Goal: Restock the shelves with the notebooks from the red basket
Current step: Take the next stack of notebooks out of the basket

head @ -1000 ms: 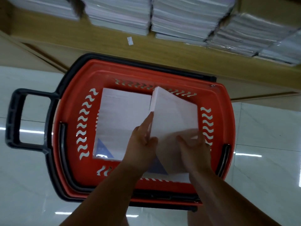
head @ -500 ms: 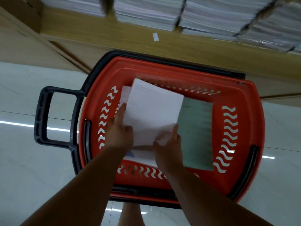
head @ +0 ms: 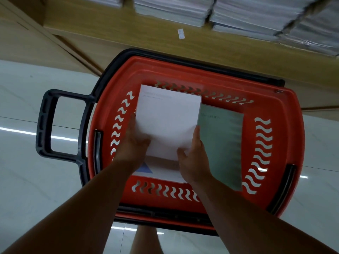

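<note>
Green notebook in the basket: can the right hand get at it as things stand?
Probably, though not freely: the green notebook lies uncovered just beside the right hand, but that hand grips the white notebook.

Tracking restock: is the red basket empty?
Not empty: the red plastic basket holds a greenish notebook and, under the held white notebook, a blue-cornered one.

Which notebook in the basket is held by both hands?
The white notebook, gripped by the left hand and right hand; the green notebook lies flat to its right.
</note>
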`<act>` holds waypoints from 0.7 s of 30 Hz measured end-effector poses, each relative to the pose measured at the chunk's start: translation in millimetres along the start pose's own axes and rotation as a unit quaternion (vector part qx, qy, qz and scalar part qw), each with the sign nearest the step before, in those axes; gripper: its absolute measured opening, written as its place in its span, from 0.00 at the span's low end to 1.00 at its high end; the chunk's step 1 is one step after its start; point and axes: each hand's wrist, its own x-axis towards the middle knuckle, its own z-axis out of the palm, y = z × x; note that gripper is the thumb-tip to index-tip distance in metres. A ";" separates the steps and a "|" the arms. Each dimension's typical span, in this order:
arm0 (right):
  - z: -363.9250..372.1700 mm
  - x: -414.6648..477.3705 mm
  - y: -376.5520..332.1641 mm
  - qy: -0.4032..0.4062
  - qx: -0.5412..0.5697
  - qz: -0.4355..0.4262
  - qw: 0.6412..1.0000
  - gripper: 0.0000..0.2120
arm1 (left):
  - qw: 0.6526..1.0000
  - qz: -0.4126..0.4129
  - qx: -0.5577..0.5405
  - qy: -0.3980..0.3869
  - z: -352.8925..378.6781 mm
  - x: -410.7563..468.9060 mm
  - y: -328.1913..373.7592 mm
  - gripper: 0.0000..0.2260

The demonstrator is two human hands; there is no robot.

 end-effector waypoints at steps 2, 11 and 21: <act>0.0 1.4 -1.7 0.000 0.013 -0.003 1.000 0.42 | 1.000 -0.006 -0.008 -0.011 -2.7 2.8 3.3 0.40; -2.0 11.5 -6.2 -0.032 0.060 0.038 0.997 0.42 | 1.000 0.004 -0.001 0.002 0.2 -6.3 5.6 0.41; -18.8 15.4 -19.1 -0.058 0.133 0.062 0.987 0.40 | 0.989 0.022 -0.125 -0.072 -15.1 -29.3 17.7 0.41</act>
